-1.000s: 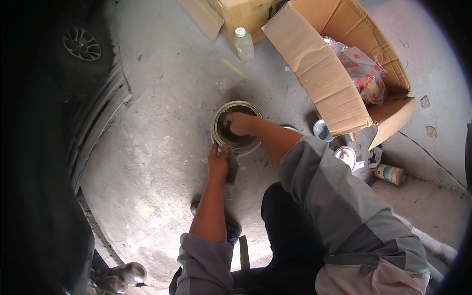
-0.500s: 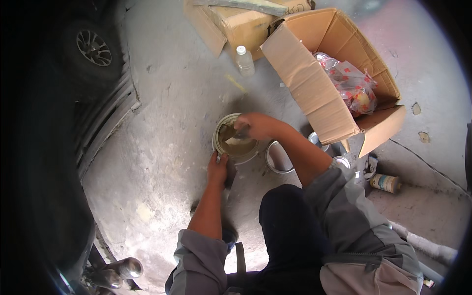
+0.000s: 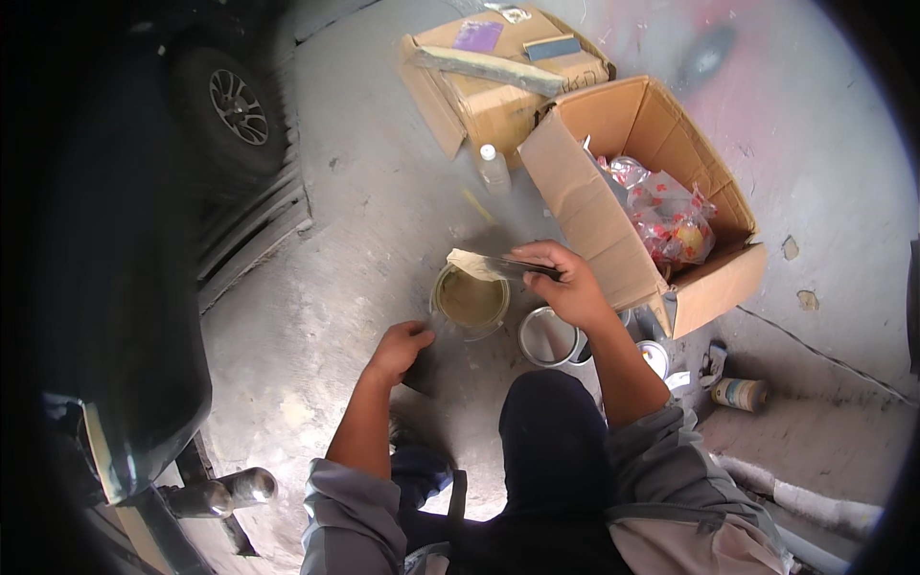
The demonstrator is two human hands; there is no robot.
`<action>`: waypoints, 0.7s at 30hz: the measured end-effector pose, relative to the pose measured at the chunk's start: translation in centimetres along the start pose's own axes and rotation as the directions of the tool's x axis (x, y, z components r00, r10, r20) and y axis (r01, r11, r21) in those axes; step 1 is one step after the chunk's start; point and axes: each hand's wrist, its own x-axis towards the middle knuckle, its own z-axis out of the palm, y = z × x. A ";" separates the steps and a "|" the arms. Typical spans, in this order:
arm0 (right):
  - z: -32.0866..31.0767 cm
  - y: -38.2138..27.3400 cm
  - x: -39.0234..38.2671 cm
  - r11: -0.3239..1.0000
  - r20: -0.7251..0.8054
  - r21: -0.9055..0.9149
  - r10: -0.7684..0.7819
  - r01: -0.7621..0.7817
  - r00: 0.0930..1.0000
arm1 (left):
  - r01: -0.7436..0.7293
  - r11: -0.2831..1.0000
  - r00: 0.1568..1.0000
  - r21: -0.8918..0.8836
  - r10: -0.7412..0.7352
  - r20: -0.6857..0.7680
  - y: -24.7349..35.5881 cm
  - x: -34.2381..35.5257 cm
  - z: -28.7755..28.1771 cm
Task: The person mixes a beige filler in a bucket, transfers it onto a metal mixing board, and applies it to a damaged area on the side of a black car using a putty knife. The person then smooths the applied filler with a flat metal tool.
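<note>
My right hand (image 3: 565, 278) is closed round a putty knife (image 3: 522, 267), its blade pointing left above the can. A lump of beige putty (image 3: 473, 264) sits on the blade's end. Below it, an open round can (image 3: 470, 299) of beige-brown putty stands on the floor. My left hand (image 3: 401, 353) is left of and nearer than the can, apart from its rim, with the fingers curled in. A dark flat shape shows beneath that hand, too blurred to name. A round metal lid (image 3: 548, 337) lies right of the can.
An open cardboard box (image 3: 594, 206) holding clear plastic with red marks stands to the right. Behind it is a closed box (image 3: 498, 96) with a long strip on top. A plastic bottle (image 3: 494, 171), a tipped can (image 3: 740, 394) and a vehicle wheel (image 3: 238, 107) are around.
My right hand has lifted the putty knife out of the can, carrying putty on its blade. My left hand has left the can's rim and moved down and left. The view has shifted.
</note>
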 end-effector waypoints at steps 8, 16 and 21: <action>1.3 -7.8 -1.2 0.937 -0.156 0.172 -0.279 0.304 0.947 | -0.099 0.923 0.969 -0.372 0.174 0.175 10.2 -7.8 0.9; 5.2 -12.7 -2.5 0.750 -0.231 0.174 -0.599 0.638 0.767 | -0.313 0.795 0.837 -0.520 0.489 0.244 15.1 -15.7 3.5; 6.3 -14.0 -3.4 0.704 -0.076 0.052 -0.704 0.708 0.706 | -0.417 0.752 0.759 -0.510 0.597 0.261 13.7 -15.5 1.7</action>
